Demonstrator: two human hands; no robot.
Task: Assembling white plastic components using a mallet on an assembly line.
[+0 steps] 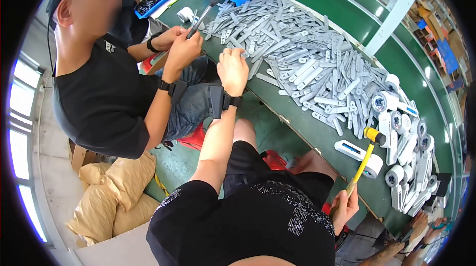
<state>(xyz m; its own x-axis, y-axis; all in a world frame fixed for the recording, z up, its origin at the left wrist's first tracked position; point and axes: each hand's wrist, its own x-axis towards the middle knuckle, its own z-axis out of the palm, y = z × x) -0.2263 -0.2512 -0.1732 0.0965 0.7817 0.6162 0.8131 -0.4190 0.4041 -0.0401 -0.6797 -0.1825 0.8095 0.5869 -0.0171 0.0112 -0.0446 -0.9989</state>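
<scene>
The right hand point(343, 207) grips one yellow mallet point(365, 162). Ahead of it on the worktop point(308, 128) lies one separate white device point(355, 153), long axis crosswise, farther from the left hand point(233, 71), whose fingers curl, contents indiscernible. Rightward of that hand spread grey strips point(302, 70), too many to count.

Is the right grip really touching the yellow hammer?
Touching. The head view shows the right grip closed around the lower handle of the yellow hammer.
</scene>
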